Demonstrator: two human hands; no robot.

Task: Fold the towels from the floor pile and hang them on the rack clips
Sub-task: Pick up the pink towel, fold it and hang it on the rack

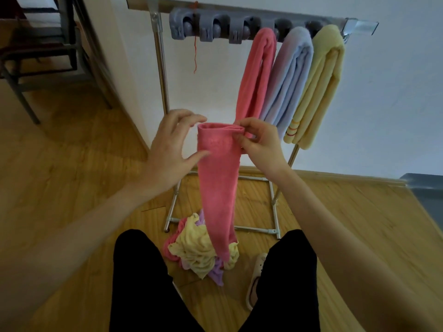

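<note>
A pink towel (217,183), folded into a long narrow strip, hangs down in front of me. My right hand (260,140) pinches its folded top edge at the right corner. My left hand (173,140) is beside the strip's left edge with fingers spread, the thumb touching the cloth. The floor pile (196,250) of yellow, pink and purple towels lies below, between my legs. On the rack's grey clip bar (206,27) hang a pink towel (257,70), a light blue towel (287,77) and a yellow towel (318,87); the three left clips hold nothing.
The metal rack's base frame (273,212) rests on the wooden floor against a white wall. A dark chair (40,51) stands at the upper left. A slipper (255,281) lies by my right leg. A grey object (426,190) sits at the right edge.
</note>
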